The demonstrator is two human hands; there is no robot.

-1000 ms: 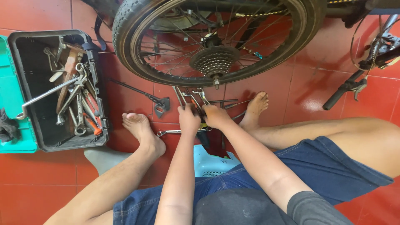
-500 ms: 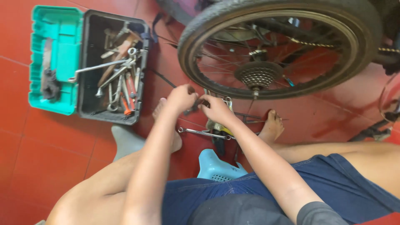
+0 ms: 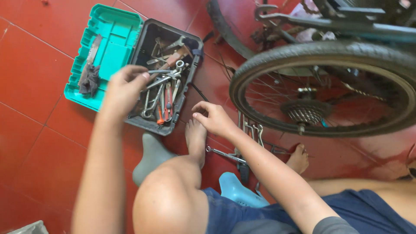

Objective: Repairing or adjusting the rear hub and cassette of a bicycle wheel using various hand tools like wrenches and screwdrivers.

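Wrench (image 3: 162, 72), held at its end by the pinching fingers of the left hand (image 3: 123, 86), lies over the tools in the open black toolbox (image 3: 194, 65) with turquoise lid (image 3: 115, 41), on a red tiled floor (image 3: 30, 130). Right hand (image 3: 212, 118), fingers loosely curled and empty, hovers beside the bicycle wheel (image 3: 329, 91).

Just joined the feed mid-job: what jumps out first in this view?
The bicycle wheel with its sprocket cluster fills the upper right, off the red tiled floor. At upper left, an open toolbox full of wrenches, its green lid folded out beside it. The left hand is over the toolbox, fingers at a wrench; the right hand hovers empty between toolbox and wheel.
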